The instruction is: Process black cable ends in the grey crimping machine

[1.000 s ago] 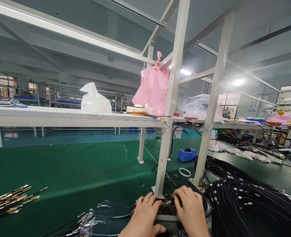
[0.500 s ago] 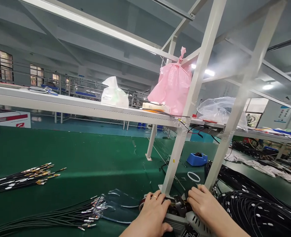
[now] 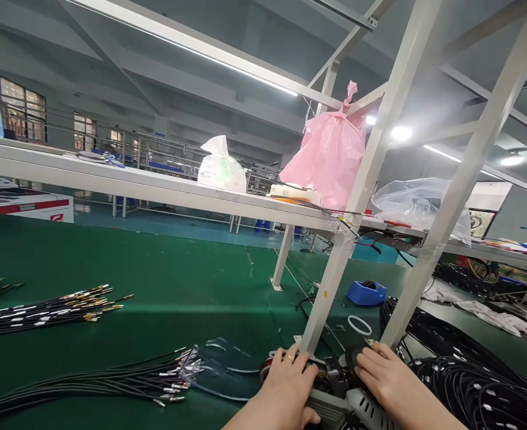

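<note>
Right now your left hand (image 3: 285,388) and right hand (image 3: 386,379) both rest on the small grey device (image 3: 341,399) at the bottom edge. Fingers lie curled over its dark top; whether they actually clamp it, I cannot tell. Left of your grip lie 2 bundles of black cables (image 3: 88,382) with metal tips — 1 just beside a clear plastic sheet (image 3: 225,373), 1 further off. Right of your hands, a big heap of coiled black cable (image 3: 473,382). Beyond your grip sits 1 blue tray (image 3: 365,294) with something dark inside, and 1 white ring (image 3: 359,325). Above, 3 bags: 1 pink bag (image 3: 330,155), 1 white bag (image 3: 221,170), 1 clear bag (image 3: 419,206) — contents unreadable.
</note>
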A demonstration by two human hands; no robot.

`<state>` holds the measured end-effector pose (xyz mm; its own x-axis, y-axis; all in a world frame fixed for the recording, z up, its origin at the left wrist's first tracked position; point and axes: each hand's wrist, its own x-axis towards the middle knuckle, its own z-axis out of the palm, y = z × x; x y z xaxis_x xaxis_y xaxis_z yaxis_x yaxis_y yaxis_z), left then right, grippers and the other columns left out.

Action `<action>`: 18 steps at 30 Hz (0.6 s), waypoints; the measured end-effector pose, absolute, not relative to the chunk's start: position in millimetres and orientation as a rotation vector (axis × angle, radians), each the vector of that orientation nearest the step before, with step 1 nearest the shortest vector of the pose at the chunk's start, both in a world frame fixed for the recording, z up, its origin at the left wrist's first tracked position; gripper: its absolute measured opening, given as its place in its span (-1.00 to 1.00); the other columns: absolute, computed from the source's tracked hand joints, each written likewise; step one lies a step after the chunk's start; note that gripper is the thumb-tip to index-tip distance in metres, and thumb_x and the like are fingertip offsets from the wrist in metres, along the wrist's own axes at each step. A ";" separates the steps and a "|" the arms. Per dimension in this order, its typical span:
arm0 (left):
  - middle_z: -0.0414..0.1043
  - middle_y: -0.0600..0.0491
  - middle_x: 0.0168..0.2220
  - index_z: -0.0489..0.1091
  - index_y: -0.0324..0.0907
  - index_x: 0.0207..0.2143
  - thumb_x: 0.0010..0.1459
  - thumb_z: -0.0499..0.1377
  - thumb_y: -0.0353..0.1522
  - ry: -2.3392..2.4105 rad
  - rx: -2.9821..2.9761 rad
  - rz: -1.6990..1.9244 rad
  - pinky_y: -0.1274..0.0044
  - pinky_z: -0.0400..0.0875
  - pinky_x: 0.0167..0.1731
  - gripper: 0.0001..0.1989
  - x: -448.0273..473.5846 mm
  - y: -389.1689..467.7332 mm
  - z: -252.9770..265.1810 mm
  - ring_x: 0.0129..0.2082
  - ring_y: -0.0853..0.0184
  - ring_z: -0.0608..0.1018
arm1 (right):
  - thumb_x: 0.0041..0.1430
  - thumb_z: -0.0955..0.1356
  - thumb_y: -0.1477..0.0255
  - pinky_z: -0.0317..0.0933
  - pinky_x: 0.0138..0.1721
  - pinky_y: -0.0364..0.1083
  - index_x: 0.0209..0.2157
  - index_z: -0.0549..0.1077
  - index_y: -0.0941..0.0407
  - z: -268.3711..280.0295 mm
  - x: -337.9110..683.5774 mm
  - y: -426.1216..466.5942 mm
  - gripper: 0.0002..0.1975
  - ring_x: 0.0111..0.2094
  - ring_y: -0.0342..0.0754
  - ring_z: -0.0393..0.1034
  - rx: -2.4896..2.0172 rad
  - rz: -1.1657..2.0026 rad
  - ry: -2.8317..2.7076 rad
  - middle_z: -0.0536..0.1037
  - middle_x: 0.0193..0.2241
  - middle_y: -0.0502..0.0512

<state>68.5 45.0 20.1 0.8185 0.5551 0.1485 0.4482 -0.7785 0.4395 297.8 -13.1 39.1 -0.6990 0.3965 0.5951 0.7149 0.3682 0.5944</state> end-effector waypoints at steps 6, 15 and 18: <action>0.18 -0.28 0.28 0.24 -0.30 0.19 0.03 0.33 -0.28 0.754 2.615 0.408 0.00 -0.01 0.30 -0.30 68.7 44.4 19.0 0.36 -0.09 0.07 | 0.26 0.10 0.68 0.18 -0.26 -0.05 -0.30 0.46 0.11 48.2 310.0 -46.8 -0.63 -0.40 -0.07 0.40 -1.274 -1.174 -2.252 0.52 -0.45 0.04; 0.15 -0.28 0.29 0.20 -0.26 0.22 -0.02 0.36 -0.18 0.833 2.630 0.384 0.00 -0.07 0.31 -0.21 57.3 48.6 29.5 0.37 -0.08 0.03 | 0.28 0.14 0.53 0.32 -0.46 -0.14 -0.17 0.51 0.13 44.0 273.6 -50.5 -0.67 -0.49 -0.14 0.49 -1.321 -1.372 -2.146 0.54 -0.49 0.02; 0.04 -0.23 0.35 0.13 -0.24 0.27 -0.10 0.40 -0.24 0.945 2.628 0.322 -0.01 -0.16 0.32 -0.10 31.5 60.2 34.5 0.39 -0.06 -0.04 | 0.32 0.14 0.44 0.34 -0.46 -0.14 -0.31 0.53 0.08 41.4 279.5 -54.1 -0.65 -0.45 -0.11 0.53 -1.347 -1.302 -2.020 0.59 -0.47 0.04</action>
